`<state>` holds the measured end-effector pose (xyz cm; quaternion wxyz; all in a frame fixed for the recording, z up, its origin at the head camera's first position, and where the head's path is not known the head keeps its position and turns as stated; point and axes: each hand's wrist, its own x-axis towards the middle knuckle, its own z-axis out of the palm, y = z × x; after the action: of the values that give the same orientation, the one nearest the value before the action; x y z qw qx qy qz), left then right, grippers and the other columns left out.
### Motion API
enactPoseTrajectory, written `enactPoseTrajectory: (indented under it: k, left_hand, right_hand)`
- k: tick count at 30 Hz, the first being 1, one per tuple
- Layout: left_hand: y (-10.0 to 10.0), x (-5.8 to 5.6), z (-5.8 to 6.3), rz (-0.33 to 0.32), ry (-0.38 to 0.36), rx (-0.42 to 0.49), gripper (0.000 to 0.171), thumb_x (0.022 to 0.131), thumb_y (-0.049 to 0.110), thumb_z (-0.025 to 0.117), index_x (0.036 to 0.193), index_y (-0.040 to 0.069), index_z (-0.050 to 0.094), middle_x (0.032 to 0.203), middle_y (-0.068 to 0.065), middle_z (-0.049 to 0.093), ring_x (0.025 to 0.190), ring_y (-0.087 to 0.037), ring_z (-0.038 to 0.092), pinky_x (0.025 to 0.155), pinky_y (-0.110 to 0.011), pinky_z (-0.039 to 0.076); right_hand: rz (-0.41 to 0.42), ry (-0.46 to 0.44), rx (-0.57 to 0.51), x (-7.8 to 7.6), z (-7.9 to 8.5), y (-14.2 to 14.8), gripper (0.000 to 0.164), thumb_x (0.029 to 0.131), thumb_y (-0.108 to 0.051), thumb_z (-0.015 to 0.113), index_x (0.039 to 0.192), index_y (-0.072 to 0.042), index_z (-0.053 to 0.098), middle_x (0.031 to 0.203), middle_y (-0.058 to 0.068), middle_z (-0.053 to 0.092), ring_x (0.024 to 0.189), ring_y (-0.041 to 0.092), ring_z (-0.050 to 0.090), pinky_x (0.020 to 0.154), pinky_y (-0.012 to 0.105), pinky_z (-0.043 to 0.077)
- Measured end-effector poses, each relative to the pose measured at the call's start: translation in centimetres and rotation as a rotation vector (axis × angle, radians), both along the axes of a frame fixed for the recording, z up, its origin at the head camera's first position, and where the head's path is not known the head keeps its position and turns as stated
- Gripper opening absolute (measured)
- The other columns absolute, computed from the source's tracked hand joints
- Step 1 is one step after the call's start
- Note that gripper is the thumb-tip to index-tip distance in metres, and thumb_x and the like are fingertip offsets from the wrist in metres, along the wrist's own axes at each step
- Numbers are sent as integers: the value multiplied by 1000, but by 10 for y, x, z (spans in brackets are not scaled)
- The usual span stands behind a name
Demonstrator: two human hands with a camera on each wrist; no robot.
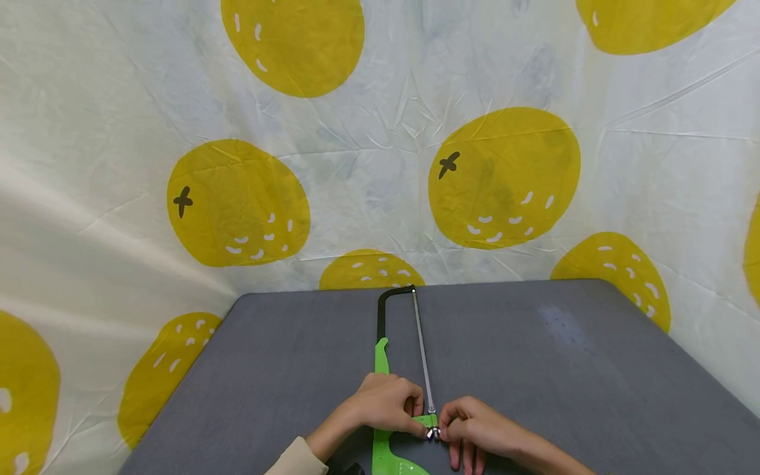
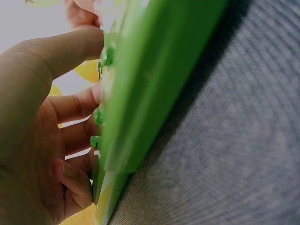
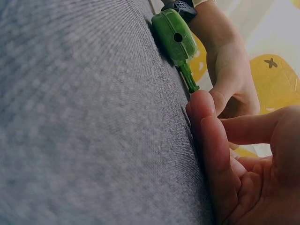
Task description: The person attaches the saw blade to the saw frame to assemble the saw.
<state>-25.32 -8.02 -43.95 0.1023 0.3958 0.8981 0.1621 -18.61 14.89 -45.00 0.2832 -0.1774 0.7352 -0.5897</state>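
Observation:
A hacksaw (image 1: pixel 381 357) with a green handle and a dark bow lies flat on the grey surface, pointing away from me. Its thin blade (image 1: pixel 421 346) runs along the right side. At the blade's near end, a shiny wing nut (image 1: pixel 433 433) sits by the green fitting. My left hand (image 1: pixel 386 402) reaches over the green frame and holds it, its thumb at the wing nut. From the right, the thumb and index finger of my right hand (image 1: pixel 477 425) pinch at the wing nut. In the right wrist view, the fingers hide the nut. Green plastic (image 2: pixel 145 84) fills the middle of the left wrist view.
The hacksaw rests on a grey cloth-covered table (image 1: pixel 522 356). A white curtain (image 1: pixel 368 178) printed with big yellow fruit hangs along the table's back and sides. The saw's far tip reaches almost to the back edge. A dark band (image 3: pixel 180 9) shows on the left wrist.

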Motion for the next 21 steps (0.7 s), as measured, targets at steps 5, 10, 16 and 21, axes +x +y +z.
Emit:
enactPoseTrajectory:
  k: [5, 10, 16, 21]
  left_hand:
    - [0, 0, -1, 4, -3, 0, 25, 79, 52, 81, 74, 36, 62, 61, 23, 52, 52, 2, 48, 50, -25, 37]
    - [0, 0, 0, -1, 23, -8, 25, 80, 53, 80, 75, 37, 63, 61, 24, 52, 52, 3, 47, 49, -24, 37]
    - [0, 0, 0, -11, 16, -3, 25, 81, 54, 80, 75, 36, 63, 60, 24, 52, 51, 3, 47, 48, -24, 37]
    - [0, -1, 0, -16, 10, -1, 25, 81, 54, 80, 75, 36, 63, 60, 24, 51, 50, 3, 47, 47, -24, 38]
  right_hand:
    - [17, -26, -18, -1, 0, 1, 13, 94, -8, 55, 96, 2, 63, 67, 11, 70, 42, 5, 60, 38, 21, 46]
    - [37, -39, -37, -1, 1, 3, 13, 95, -8, 53, 98, 2, 63, 68, 8, 70, 43, 5, 61, 39, 20, 46]
    - [47, -20, -32, -2, 1, 2, 10, 94, -8, 56, 95, 0, 62, 64, 3, 68, 44, 4, 61, 39, 20, 46]
    - [46, 15, -14, -1, 1, 1, 10, 95, -9, 58, 95, -1, 63, 63, 2, 68, 43, 4, 60, 39, 20, 46]
